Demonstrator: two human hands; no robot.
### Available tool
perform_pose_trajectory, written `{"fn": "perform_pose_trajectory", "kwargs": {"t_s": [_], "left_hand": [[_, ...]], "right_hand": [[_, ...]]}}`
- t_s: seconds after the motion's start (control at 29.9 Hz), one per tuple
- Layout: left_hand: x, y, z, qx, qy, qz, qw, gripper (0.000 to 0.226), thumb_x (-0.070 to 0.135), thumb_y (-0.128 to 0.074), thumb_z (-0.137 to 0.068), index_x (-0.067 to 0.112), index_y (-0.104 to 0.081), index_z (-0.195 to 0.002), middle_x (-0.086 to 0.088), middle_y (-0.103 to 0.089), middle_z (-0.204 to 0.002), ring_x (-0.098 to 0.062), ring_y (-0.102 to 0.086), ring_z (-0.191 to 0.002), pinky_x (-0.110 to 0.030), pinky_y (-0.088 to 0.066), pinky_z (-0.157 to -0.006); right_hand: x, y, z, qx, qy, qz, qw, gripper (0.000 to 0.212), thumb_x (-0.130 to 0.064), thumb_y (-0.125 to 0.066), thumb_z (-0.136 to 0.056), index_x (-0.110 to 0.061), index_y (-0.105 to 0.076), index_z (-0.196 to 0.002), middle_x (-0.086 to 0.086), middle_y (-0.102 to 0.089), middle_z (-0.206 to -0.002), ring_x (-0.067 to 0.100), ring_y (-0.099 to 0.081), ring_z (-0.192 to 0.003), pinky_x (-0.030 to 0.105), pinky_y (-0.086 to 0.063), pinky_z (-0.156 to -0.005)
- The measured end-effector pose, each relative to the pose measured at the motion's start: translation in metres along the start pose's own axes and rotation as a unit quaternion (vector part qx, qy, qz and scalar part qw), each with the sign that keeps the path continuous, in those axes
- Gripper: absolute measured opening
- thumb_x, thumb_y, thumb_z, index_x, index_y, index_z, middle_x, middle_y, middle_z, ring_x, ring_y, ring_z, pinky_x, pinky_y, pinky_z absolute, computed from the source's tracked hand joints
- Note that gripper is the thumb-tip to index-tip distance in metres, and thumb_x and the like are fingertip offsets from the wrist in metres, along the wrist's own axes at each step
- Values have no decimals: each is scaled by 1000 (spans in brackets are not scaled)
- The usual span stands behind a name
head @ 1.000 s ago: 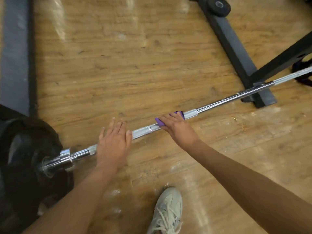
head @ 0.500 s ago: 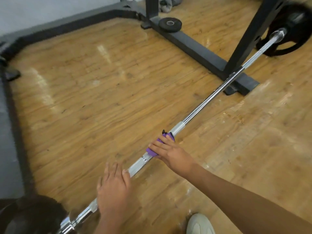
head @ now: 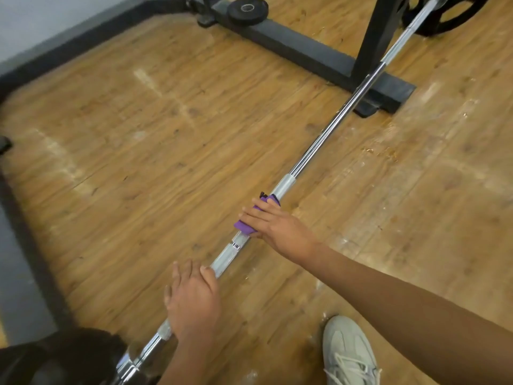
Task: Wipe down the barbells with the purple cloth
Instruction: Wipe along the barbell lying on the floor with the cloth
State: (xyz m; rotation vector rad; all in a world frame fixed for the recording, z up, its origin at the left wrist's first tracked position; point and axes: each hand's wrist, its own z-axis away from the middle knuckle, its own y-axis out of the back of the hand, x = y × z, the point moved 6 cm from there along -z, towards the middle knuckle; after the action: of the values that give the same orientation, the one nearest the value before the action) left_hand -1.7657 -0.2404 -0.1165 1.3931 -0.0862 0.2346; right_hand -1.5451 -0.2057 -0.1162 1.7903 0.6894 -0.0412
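1. Black floor edging point(head: 33, 259): runs along the 9 o'clock side of the view and turns toward 11 o'clock.
2. Near weight plate point(head: 41, 362), black: at 7 o'clock, on the low end of the bar.
3. Wooden floor point(head: 138, 134): worn planks, pale scuffs.
4. My left hand point(head: 194, 301): at 6 o'clock, laid palm-down over the bar, fingers relaxed and pointing to 12 o'clock, gripping nothing.
5. Small black plate point(head: 248, 9): at 12 o'clock, lying flat on the rack foot.
6. Purple cloth point(head: 244, 227): folded round the bar just below centre, toward 5 o'clock.
7. My right hand point(head: 277, 226): on the cloth, fingers across its top, thumb at its near edge, clamping it to the bar.
8. Barbell point(head: 319, 143), chrome: a diagonal from 7 o'clock to 1 o'clock, passing under both my hands.
9. Rack foot point(head: 305, 51), dark steel: from 12 toward 2 o'clock, with an upright post; the bar crosses it.
10. Pale sneaker point(head: 349, 354): at 5 o'clock.
11. Far weight plate point(head: 449, 15): at 1 o'clock.
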Motion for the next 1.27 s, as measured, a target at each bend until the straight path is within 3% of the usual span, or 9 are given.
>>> {"fn": "perform_pose_trajectory", "kwargs": {"t_s": [0.2,0.37,0.47,0.6,0.7,0.87,1.0,1.1,1.27], "left_hand": [[1,-3,1,9,-4,-11,1000,76,42,-4,-94,16,-55,-144,3,-48,-154,-20,-29,-150,-51,-31,-116],[17,1,10,52,-73,6,996,62,40,-13,-104,14,-37,-155,-1,-33,-162,-17,-23,-152,-54,-23,-118],[59,-5,8,56,-155,16,986,59,36,-17,-105,11,-36,-155,-3,-31,-163,-16,-24,-152,-51,-23,-119],[84,-20,-7,44,-194,-31,980,55,25,-28,-101,6,-41,-151,-7,-41,-158,-20,-33,-149,-57,-34,-113],[81,-22,-9,63,-193,-46,978,57,27,-22,-102,3,-39,-152,-10,-43,-156,-24,-36,-148,-57,-35,-112],[87,-24,-3,88,-202,-54,974,56,25,-21,-105,2,-31,-155,-13,-33,-161,-27,-29,-151,-55,-29,-117],[86,-26,-1,102,-203,-59,972,57,22,-25,-103,2,-29,-156,-13,-29,-163,-27,-26,-152,-56,-27,-117],[85,-27,1,105,-213,-59,970,59,19,-30,-101,3,-26,-157,-12,-26,-164,-27,-23,-153,-55,-25,-119],[85,-31,2,101,-214,-63,969,63,16,-38,-98,3,-23,-158,-12,-21,-166,-27,-16,-154,-55,-22,-121]], "right_hand": [[-8,-4,3,41,-81,-32,995,45,-5,-68,-93,-12,-59,-137,1,-61,-139,32,-45,-141,51,-30,-119],[-5,-1,1,4,-78,-56,995,47,-27,-36,-99,-10,-62,-135,2,-63,-136,32,-47,-139,53,-33,-118],[-6,2,-1,0,-64,-44,997,46,-34,-40,-99,-11,-66,-130,4,-65,-134,32,-50,-136,51,-37,-115],[3,9,-2,18,-55,-10,998,39,-28,-54,-97,-10,-67,-128,9,-66,-133,35,-54,-133,50,-38,-112],[22,16,0,32,-85,-20,996,37,-19,-65,-95,-9,-65,-130,8,-64,-136,37,-49,-137,57,-40,-112],[23,14,4,33,-59,0,998,39,-16,-66,-95,-10,-62,-133,4,-62,-137,36,-45,-140,53,-33,-117],[31,12,7,1,9,16,1000,40,-27,-48,-102,-11,-61,-137,4,-60,-141,33,-47,-140,49,-38,-115],[48,26,1,-9,-21,25,999,46,-33,-40,-102,-11,-63,-135,5,-62,-140,31,-49,-138,45,-41,-114],[48,20,3,-25,-58,9,998,37,-27,-56,-102,-11,-62,-135,3,-61,-140,31,-43,-142,53,-35,-117]]}}
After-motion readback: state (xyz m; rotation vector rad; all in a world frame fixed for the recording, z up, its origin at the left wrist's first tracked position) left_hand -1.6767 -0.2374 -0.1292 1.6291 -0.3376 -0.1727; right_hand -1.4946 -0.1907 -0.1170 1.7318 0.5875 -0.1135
